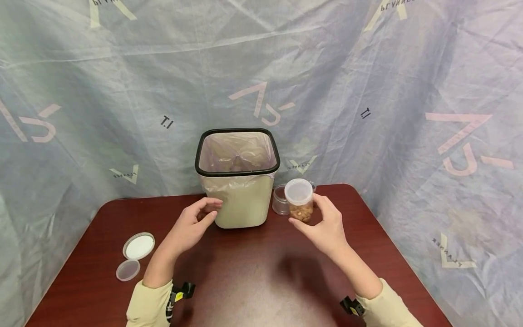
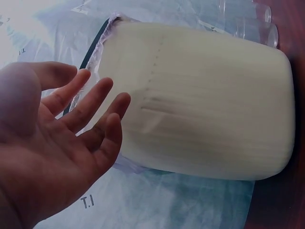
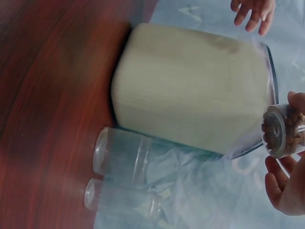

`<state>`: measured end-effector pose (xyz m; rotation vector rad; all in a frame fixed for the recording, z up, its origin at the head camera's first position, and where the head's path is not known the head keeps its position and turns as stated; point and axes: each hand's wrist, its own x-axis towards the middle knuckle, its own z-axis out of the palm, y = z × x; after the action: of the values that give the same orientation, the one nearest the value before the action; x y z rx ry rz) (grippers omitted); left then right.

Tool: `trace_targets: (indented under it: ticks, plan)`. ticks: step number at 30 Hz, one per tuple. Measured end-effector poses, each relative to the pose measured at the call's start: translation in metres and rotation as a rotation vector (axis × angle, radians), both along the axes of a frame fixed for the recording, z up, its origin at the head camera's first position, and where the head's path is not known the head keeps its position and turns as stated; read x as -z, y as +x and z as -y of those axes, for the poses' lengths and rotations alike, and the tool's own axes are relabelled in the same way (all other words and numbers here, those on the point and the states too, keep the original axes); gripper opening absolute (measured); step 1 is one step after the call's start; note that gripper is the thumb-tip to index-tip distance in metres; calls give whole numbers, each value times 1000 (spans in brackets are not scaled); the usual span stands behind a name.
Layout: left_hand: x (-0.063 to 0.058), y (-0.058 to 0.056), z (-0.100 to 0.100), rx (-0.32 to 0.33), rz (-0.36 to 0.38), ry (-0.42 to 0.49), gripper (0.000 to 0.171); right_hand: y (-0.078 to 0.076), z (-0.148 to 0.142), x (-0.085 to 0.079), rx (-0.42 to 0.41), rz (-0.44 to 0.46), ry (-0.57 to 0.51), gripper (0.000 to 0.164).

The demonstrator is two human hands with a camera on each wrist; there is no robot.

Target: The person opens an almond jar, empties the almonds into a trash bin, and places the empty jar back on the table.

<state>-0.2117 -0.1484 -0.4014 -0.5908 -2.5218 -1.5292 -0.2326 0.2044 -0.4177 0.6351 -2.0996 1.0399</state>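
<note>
My right hand [image 1: 327, 225] holds a small clear plastic jar [image 1: 301, 212] between thumb and fingers, raised in front of the bin's right side. Brown pieces like nuts fill its lower part, and a whitish translucent lid [image 1: 298, 191] covers the top. In the right wrist view the jar [image 3: 282, 131] shows its round base, with the right hand [image 3: 291, 188] around it. My left hand [image 1: 189, 227] is held before the bin's left side. Its fingers are relaxed and hold nothing, as the left hand [image 2: 71, 124] shows in the left wrist view.
A cream waste bin [image 1: 241, 204] with a black rim and clear liner stands at the table's back. Clear empty jars [image 1: 280, 204] stand right of it. A larger round lid [image 1: 139, 246] and a smaller one [image 1: 128, 270] lie on the left. Grey cloth [image 1: 196, 91] hangs around the table.
</note>
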Motion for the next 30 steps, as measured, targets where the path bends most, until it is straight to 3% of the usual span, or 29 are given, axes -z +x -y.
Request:
trace_targets:
  ticks: [6, 11, 17, 30]
  plan:
    - [-7, 6, -8, 25, -1, -47, 27, 7, 13, -5, -34, -42, 47, 64]
    - [-6, 9, -8, 52, -13, -88, 28, 11, 20, -5, -75, -52, 72, 62]
    - [-2, 10, -8, 84, -52, -80, 28, 15, 26, -2, -95, -39, 94, 62]
    - [3, 13, -11, 121, -30, -64, 30, 24, 34, 6, -93, -26, 156, 72]
